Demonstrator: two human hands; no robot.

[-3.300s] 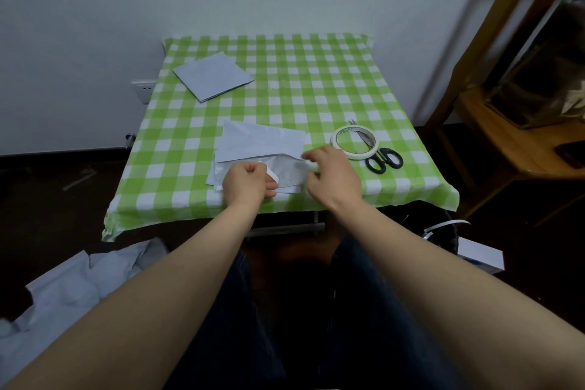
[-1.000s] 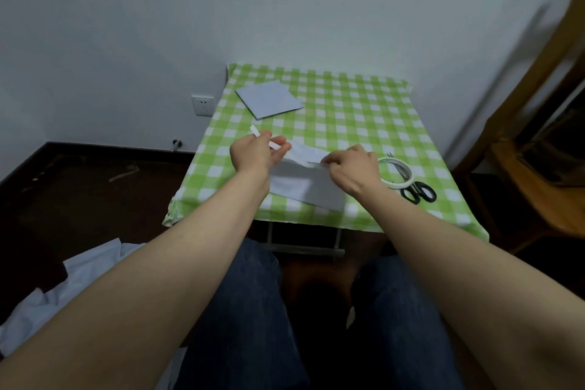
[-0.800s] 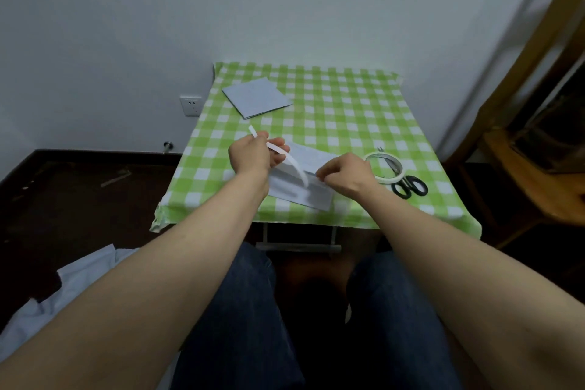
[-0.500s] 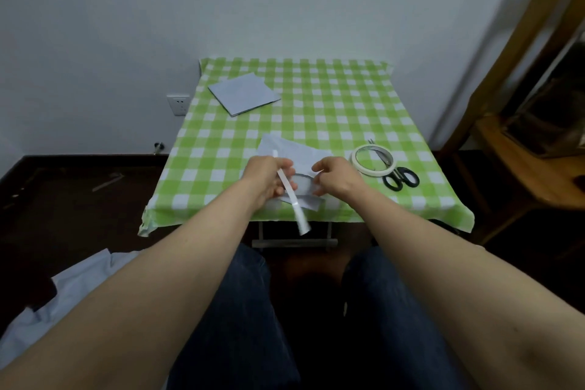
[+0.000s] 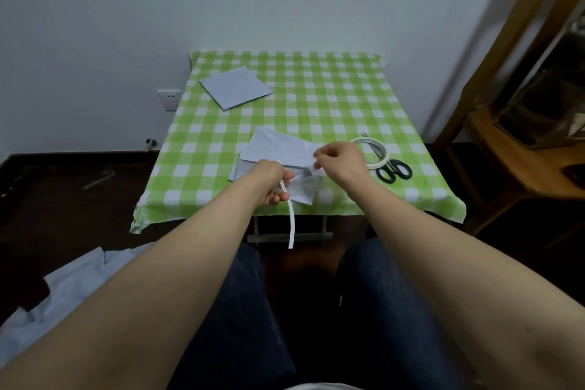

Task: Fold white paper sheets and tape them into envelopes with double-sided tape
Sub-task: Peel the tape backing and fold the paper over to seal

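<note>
In the head view, the left hand (image 5: 269, 180) has a tight grip. Its fingers curl round a narrow white strip (image 5: 292, 225) that comes out under the hand and hangs past the near edge of the surface (image 5: 316, 98), its free end loose in the air above the knees. The right hand (image 5: 343, 165) also has a narrow grip, with thumb and curled fingers pinching the right edge of the folded sheet (image 5: 278, 150). The knuckles partly hide the exact point of contact.

The folded sheet, creased white paper, lies on the green checked surface just left of the tape roll (image 5: 380, 161). The left hand is over its near part.

There are two hands, one strip, one folded sheet in work, one tape roll, one pair of black-handled scissors (image 5: 393, 169) and one flat paper square (image 5: 235, 87). I cannot tell whether that square is a single sheet or several.

The tape roll lies flat, with the right hand just beside its left rim. The scissor blades lie inside the roll's ring and the handles sit just on its near side. The paper square lies well away from the roll, toward the far left corner.

Off the surface, a wooden frame (image 5: 506, 51) stands to the right of the roll. A pale cloth (image 5: 72, 288) lies on the floor, far to the roll's near left.
</note>
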